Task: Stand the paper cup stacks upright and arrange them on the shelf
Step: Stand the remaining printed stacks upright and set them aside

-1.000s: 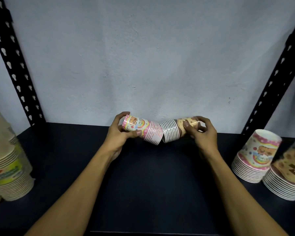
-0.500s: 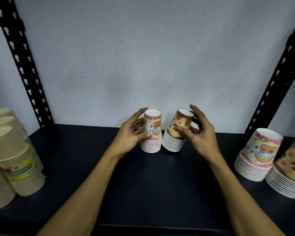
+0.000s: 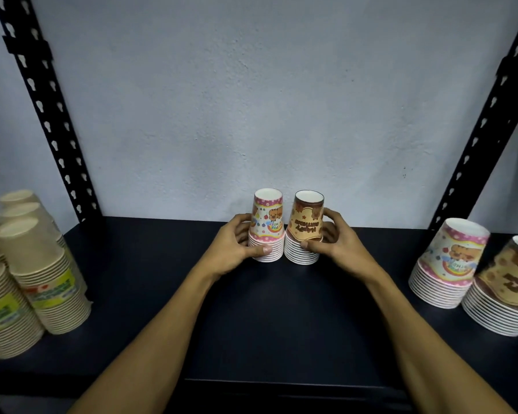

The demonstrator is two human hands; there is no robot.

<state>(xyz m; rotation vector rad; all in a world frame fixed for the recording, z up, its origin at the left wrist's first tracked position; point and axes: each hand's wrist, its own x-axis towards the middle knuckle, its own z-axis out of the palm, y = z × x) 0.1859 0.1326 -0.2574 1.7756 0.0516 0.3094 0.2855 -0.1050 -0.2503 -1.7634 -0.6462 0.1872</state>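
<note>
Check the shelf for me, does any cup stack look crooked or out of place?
Nothing stands out. The pink cup stack and brown cup stack stand rim-down side by side, held by the left hand and right hand. The side stacks only appear to lean outward, probably from the wide-angle lens.

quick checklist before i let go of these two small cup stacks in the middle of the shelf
1. Pink stack standing upright, rims down on the shelf: ok.
2. Brown stack standing upright: ok.
3. The two stacks side by side, bases close or touching: ok; which of the two, cannot tell.
4. Left hand and right hand each hold a stack's lower part: ok.
5. Bases flat, no cup slipping out of the nest: cannot tell, fingers cover part.
6. Bare shelf around both stacks: ok.
</note>
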